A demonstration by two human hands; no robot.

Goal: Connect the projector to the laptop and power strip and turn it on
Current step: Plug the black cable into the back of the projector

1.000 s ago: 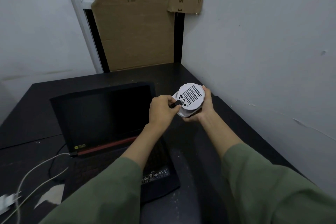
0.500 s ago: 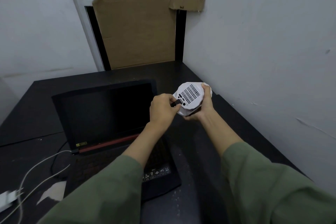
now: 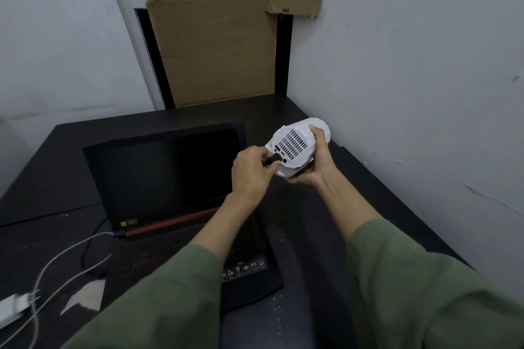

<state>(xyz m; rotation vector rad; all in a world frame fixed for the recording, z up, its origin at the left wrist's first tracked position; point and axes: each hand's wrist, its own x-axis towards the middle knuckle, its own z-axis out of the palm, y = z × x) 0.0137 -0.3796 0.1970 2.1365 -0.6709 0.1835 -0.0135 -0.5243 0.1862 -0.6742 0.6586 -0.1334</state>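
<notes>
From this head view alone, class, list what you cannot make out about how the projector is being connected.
- Whether the small black plug is seated in the round white plastic projector: the left hand covers it.
- The projector's lens end: turned away, wrapped by the right hand.
- Port labels on the projector's back: too small.
- The white block on the black desk: cut off by the left edge.
- Where the plug's cable runs: hidden under the left hand.

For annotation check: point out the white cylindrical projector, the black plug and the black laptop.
white cylindrical projector [image 3: 295, 144], head view, vented rear face
black plug [image 3: 274, 162], head view, connector body
black laptop [image 3: 170, 173], head view, dark screen
</notes>
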